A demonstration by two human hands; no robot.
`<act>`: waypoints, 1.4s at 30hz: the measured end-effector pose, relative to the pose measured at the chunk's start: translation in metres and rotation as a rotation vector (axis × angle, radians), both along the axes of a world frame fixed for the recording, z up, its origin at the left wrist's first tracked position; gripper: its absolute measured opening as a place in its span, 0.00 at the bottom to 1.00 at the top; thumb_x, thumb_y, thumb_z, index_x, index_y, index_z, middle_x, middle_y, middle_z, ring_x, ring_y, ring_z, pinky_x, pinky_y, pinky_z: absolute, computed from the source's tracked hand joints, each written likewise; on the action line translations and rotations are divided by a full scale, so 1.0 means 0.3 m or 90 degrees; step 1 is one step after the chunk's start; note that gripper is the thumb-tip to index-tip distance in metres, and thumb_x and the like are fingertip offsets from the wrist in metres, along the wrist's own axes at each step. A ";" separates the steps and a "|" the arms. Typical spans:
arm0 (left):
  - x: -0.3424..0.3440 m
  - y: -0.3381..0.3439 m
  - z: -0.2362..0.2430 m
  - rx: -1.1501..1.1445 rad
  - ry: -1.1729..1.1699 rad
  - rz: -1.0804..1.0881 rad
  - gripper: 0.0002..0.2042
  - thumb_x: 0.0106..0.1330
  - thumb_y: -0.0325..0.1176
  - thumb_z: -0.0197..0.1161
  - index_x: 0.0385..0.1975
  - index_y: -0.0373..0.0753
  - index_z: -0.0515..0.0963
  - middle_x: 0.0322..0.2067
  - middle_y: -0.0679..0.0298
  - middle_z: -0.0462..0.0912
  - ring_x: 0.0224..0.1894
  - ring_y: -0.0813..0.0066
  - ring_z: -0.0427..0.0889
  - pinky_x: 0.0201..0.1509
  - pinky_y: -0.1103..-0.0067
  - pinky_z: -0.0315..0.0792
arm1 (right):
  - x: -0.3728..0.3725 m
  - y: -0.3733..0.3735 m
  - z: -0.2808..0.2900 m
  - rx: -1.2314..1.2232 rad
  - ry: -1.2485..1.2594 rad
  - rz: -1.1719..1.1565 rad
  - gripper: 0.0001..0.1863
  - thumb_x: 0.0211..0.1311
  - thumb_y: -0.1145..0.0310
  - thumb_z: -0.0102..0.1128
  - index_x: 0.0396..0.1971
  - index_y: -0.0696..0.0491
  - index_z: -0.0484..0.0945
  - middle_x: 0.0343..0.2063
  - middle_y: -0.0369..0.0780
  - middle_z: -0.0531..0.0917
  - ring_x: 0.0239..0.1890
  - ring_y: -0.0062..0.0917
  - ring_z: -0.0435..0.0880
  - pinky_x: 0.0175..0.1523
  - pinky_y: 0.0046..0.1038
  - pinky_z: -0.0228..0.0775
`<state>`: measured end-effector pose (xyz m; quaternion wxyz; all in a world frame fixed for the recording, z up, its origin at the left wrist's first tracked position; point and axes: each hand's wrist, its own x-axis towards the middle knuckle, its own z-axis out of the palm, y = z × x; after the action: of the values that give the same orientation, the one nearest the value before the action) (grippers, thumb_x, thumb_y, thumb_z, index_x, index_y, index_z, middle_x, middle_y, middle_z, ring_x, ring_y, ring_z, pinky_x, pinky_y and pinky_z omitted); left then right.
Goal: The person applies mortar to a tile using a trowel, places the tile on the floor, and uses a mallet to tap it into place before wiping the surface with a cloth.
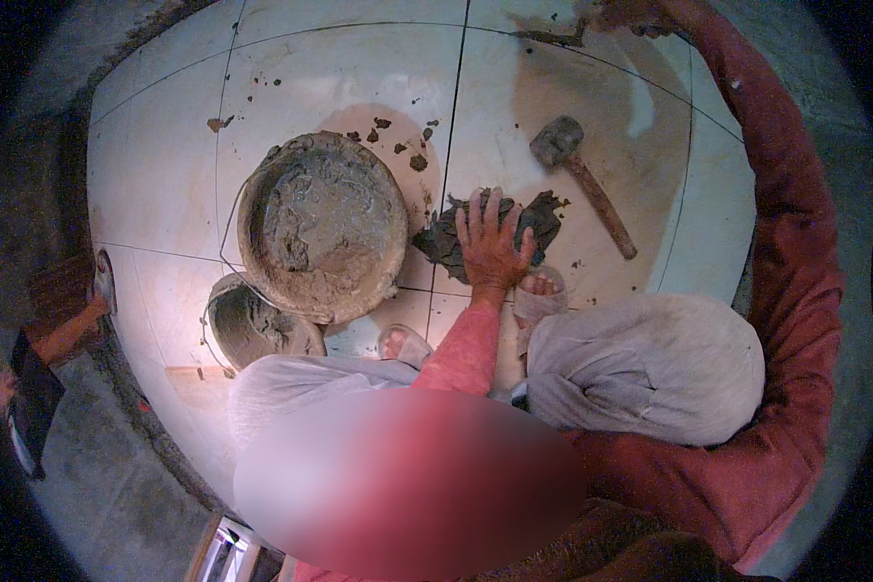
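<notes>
Where the tiled floor [155, 184] comes closer to its near left edge, a small bucket [233, 318] stands, partly covered by the rim of the large bucket [391, 257]. A little farther, a crumpled dark rag [441, 244] lies directly under the left hand [493, 247], which rests palm down with spread fingers, grasping nothing; the rag shows on both sides. To its right lies a mallet [597, 199], handle toward the near right corner. By the far right edge is the right hand [630, 16], too dim: I cannot tell whether it is clenched.
</notes>
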<state>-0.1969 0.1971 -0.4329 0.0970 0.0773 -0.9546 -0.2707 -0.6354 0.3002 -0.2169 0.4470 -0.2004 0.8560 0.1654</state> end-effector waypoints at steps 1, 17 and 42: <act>-0.003 0.001 0.002 -0.003 0.001 -0.001 0.20 0.65 0.46 0.63 0.53 0.47 0.81 0.69 0.58 0.68 0.75 0.48 0.59 0.77 0.47 0.50 | -0.014 0.009 -0.027 -0.075 0.017 -0.062 0.18 0.64 0.50 0.66 0.41 0.49 0.83 0.21 0.34 0.77 0.21 0.25 0.71 0.27 0.36 0.63; -0.010 0.009 0.001 -0.002 0.014 -0.007 0.19 0.65 0.46 0.63 0.54 0.48 0.81 0.67 0.58 0.71 0.73 0.47 0.61 0.76 0.46 0.49 | 0.005 -0.071 -0.023 -0.467 0.089 -0.213 0.19 0.64 0.55 0.61 0.40 0.56 0.87 0.29 0.44 0.87 0.30 0.37 0.86 0.34 0.41 0.77; -0.015 0.021 -0.006 0.031 0.029 0.003 0.19 0.64 0.45 0.64 0.52 0.46 0.82 0.68 0.57 0.69 0.75 0.47 0.58 0.77 0.48 0.50 | -0.056 0.169 -0.057 -0.275 0.041 -0.099 0.19 0.66 0.49 0.61 0.37 0.51 0.86 0.25 0.36 0.81 0.27 0.27 0.75 0.33 0.38 0.69</act>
<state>-0.2013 0.2033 -0.4349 0.1172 0.0756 -0.9451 -0.2957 -0.6521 0.3509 -0.2339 0.3773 -0.2198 0.8982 -0.0505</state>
